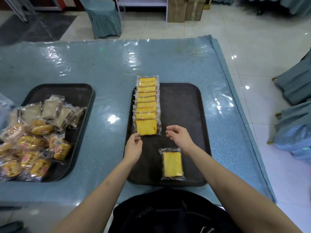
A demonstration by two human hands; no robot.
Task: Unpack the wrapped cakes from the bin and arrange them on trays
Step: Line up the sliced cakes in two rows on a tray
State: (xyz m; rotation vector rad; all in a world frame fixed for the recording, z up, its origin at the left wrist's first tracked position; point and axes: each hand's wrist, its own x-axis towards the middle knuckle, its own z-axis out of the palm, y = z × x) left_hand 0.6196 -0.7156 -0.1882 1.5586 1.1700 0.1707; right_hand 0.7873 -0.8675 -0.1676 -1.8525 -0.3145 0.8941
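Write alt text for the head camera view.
Two bare hands hover over a dark tray beside a neat overlapping row of wrapped yellow cakes; the left hand touches the nearest cake, the right hand holds nothing. One loose cake lies nearer; another tray holds mixed wrapped cakes.

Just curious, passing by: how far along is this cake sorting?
Done: a row of yellow cakes lines the right tray. In hand: left hand touches the row's near end; right hand hovers empty. Left: one loose cake and the heap on the left tray.
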